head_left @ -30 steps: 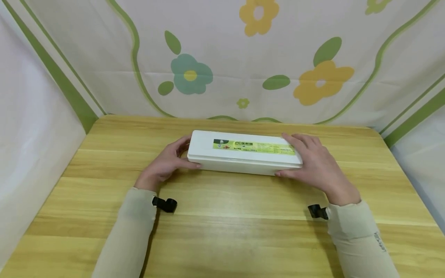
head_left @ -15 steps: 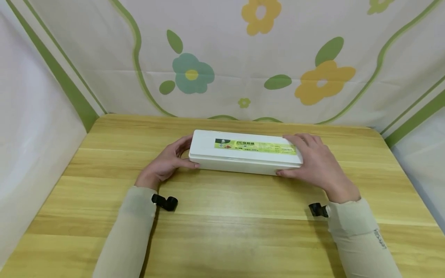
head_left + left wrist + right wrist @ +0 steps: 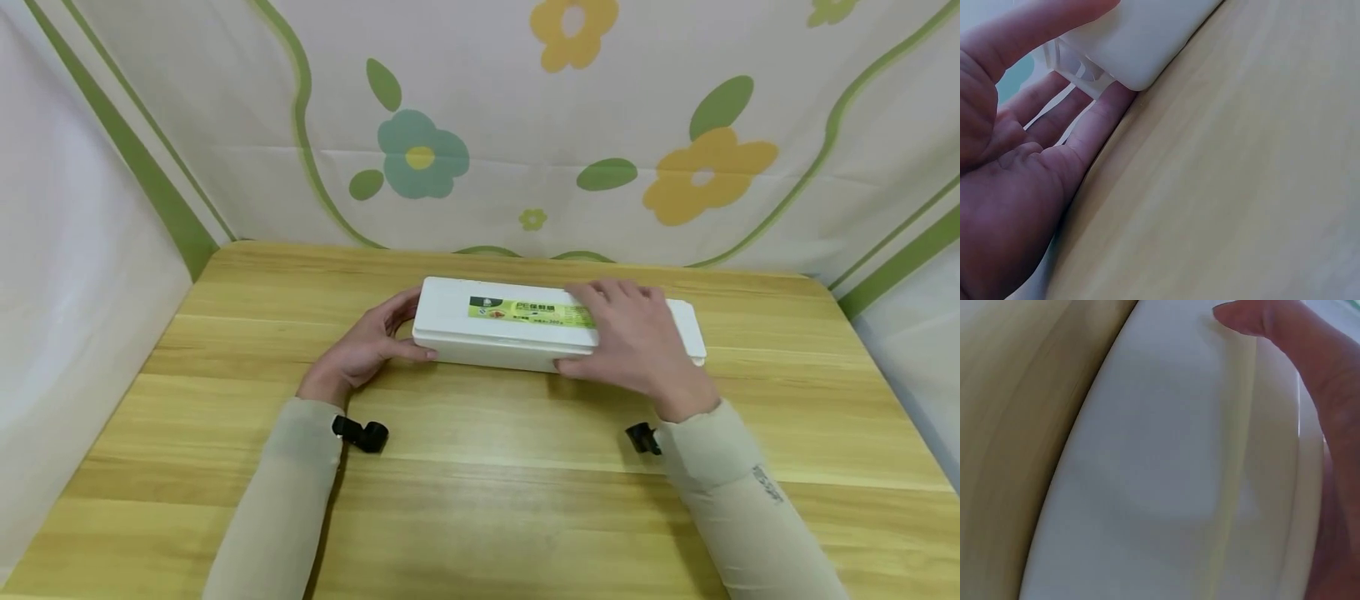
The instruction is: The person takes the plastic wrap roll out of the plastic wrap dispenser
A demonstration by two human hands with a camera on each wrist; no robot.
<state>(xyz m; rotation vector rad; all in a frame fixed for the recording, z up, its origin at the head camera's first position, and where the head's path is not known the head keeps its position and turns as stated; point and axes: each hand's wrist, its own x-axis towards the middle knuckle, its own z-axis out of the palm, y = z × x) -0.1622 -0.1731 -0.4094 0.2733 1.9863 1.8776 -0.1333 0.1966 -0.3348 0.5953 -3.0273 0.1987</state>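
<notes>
A long white cling film box [image 3: 487, 342] lies on the wooden table, with a yellow-green label [image 3: 513, 312] on its lid. My left hand [image 3: 369, 343] holds its left end, thumb at the front and fingers round the end and back. In the left wrist view those fingers [image 3: 1100, 115] reach under the box's end, which shows openings. My right hand [image 3: 630, 333] grips across the box right of the middle, thumb on the front face and fingers over the lid. It hides part of the label. The right wrist view has the thumb [image 3: 1285, 325] against the box's white side.
The wooden table [image 3: 480, 500] runs up to a flower-printed cloth [image 3: 495, 150] at the back, with white cloth on both sides. A small black device [image 3: 362, 434] is strapped at the left sleeve, and another [image 3: 643, 438] at the right.
My right hand has slid left along the box, uncovering the lid's right end and covering part of the label. The left hand keeps its hold; the view has shifted slightly.
</notes>
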